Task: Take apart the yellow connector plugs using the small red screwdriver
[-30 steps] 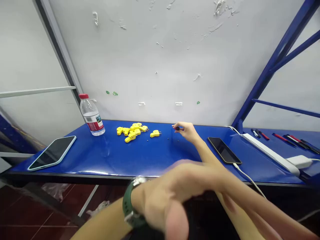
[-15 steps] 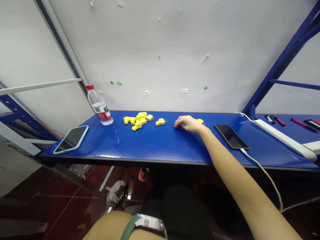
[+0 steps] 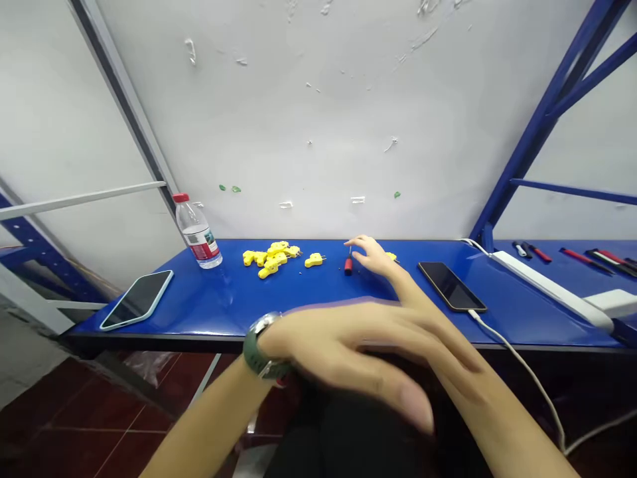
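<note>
My right hand (image 3: 371,255) hovers low over the back of the table with its fingers apart. Beside its fingertips a small screwdriver with a red handle (image 3: 348,267) lies on the blue surface; whether a finger touches its thin shaft I cannot tell. My left hand (image 3: 343,342), with a green-strapped watch (image 3: 263,345) on the wrist, is stretched out flat across my right forearm, slightly blurred, and holds nothing. A single yellow two-pin plug (image 3: 314,260) lies left of the screwdriver. Farther left is a pile of yellow plugs (image 3: 276,255). Another yellow plug (image 3: 392,256) is partly hidden behind my right hand.
A water bottle (image 3: 200,236) and a light-cased phone (image 3: 138,299) are on the left of the blue table (image 3: 199,312). On the right lie a phone (image 3: 450,285) with a white cable, a white power strip (image 3: 552,292) and several pens (image 3: 587,259). Blue rack posts (image 3: 542,126) rise there.
My left hand has come up from my lap to above my right forearm. The right hand's fingers have spread off the screwdriver, whose red handle now shows. The view has tilted up slightly.
</note>
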`<control>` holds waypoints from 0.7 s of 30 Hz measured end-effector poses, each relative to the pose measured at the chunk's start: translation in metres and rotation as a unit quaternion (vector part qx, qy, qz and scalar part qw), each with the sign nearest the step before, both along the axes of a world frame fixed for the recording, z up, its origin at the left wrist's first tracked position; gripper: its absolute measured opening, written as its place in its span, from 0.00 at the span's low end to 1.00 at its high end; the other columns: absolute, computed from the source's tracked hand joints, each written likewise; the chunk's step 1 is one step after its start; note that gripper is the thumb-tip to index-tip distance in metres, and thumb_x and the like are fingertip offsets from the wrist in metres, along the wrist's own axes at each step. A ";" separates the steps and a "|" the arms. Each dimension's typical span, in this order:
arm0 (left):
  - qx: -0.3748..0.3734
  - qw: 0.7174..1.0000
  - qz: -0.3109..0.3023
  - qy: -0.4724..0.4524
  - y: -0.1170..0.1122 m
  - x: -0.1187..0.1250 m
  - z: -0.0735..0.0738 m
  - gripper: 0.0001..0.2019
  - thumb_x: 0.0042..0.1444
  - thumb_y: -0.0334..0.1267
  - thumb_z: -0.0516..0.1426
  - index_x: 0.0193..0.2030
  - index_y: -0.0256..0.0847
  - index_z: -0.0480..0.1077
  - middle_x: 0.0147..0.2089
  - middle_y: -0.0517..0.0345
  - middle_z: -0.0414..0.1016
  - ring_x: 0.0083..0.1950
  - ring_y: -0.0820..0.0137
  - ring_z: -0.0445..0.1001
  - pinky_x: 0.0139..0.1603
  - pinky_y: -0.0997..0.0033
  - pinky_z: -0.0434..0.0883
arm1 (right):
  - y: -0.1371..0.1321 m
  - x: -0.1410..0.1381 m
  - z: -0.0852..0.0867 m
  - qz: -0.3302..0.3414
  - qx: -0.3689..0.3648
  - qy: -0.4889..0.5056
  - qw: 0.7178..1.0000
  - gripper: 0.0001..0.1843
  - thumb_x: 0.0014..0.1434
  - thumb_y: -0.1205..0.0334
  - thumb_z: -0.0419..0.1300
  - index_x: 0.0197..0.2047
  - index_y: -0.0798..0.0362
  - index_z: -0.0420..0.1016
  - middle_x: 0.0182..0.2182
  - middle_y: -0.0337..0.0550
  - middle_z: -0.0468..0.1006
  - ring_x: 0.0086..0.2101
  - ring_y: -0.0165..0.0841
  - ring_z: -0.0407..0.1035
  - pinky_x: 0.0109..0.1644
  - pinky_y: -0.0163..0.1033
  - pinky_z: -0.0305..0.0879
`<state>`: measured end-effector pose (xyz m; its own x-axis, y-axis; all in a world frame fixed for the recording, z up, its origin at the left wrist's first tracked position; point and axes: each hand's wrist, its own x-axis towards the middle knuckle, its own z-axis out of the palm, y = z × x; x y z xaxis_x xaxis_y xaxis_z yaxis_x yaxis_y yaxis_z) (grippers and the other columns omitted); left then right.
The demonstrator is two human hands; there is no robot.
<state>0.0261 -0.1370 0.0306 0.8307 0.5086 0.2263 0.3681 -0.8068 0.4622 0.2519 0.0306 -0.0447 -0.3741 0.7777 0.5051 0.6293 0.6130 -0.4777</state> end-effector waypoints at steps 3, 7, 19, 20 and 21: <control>-0.009 0.998 0.055 -0.022 0.057 0.016 0.002 0.14 0.68 0.42 0.54 0.49 0.48 0.82 0.46 0.55 0.84 0.47 0.63 0.81 0.53 0.65 0.77 | 0.001 -0.003 -0.006 -0.032 -0.046 -0.012 0.998 0.23 0.64 0.61 0.59 0.62 0.51 0.74 0.59 0.54 0.71 0.62 0.45 0.65 0.70 0.53 0.60; 0.017 0.966 0.257 0.038 0.130 0.016 -0.028 0.15 0.59 0.25 0.52 0.40 0.38 0.81 0.41 0.52 0.84 0.45 0.64 0.81 0.54 0.67 0.75 | 0.002 -0.011 -0.013 -0.050 -0.063 -0.024 0.996 0.20 0.68 0.56 0.57 0.61 0.50 0.75 0.55 0.54 0.71 0.61 0.45 0.64 0.69 0.53 0.59; 0.141 0.961 0.228 0.062 0.168 -0.003 -0.086 0.18 0.69 0.38 0.51 0.61 0.36 0.72 0.65 0.42 0.73 0.66 0.60 0.71 0.70 0.59 0.65 | 0.002 -0.022 -0.024 -0.033 -0.084 -0.046 0.995 0.24 0.74 0.50 0.49 0.64 0.51 0.73 0.59 0.53 0.71 0.62 0.44 0.64 0.71 0.52 0.56; 0.137 0.965 0.212 0.072 0.168 -0.001 -0.089 0.20 0.70 0.39 0.50 0.64 0.36 0.70 0.68 0.42 0.70 0.70 0.59 0.68 0.72 0.58 0.63 | 0.000 -0.023 -0.025 -0.034 -0.080 -0.065 0.994 0.25 0.74 0.49 0.49 0.66 0.49 0.72 0.61 0.54 0.71 0.63 0.46 0.63 0.71 0.54 0.55; 0.131 0.966 0.207 0.088 0.168 0.000 -0.091 0.21 0.71 0.38 0.48 0.66 0.36 0.68 0.71 0.41 0.68 0.73 0.58 0.65 0.74 0.57 0.60 | -0.001 -0.025 -0.026 -0.034 -0.077 -0.086 0.993 0.26 0.73 0.48 0.49 0.67 0.48 0.72 0.63 0.54 0.70 0.64 0.48 0.62 0.71 0.56 0.55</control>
